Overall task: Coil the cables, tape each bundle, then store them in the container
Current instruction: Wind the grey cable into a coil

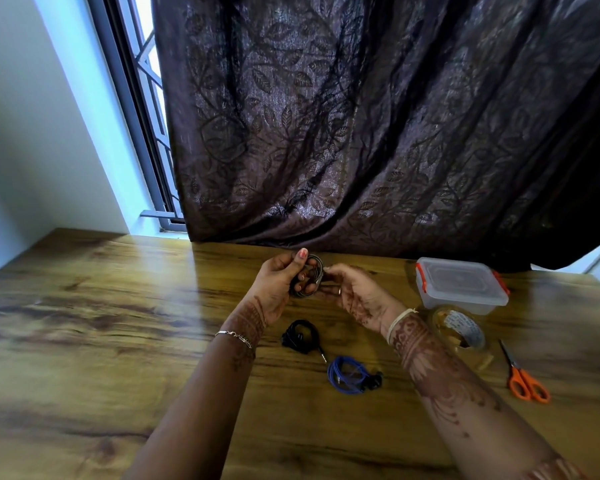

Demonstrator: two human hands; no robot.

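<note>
Dark leaf-patterned curtain (378,116) hangs along the far edge of the wooden desk (101,323). Clear container (461,284) with orange clasps, lid on, sits by the far edge toward the right. Just in front of it is 1 roll of clear tape (459,332), with orange-handled scissors (523,375) nearer the right edge. 2 coiled cables lie mid-desk between the forearms: blue cable (349,374) closer to the near edge, black cable (300,336) just beyond it to the left. Cannot tell whether either is taped. A 3rd, the grey cable (309,277), is held above the desk, short of the far edge. Left hand (276,284) grips the coil with fingers curled through the loops and thumb on top; right hand (355,294) pinches the coil's right side. Judgement: the cable is light, thin and springy, and its loops will likely fan open if the grip loosens. Best held across all the strands at 1 spot, leaving the opposite side bare for tape. The container needs unclipping before anything can be stored.
</note>
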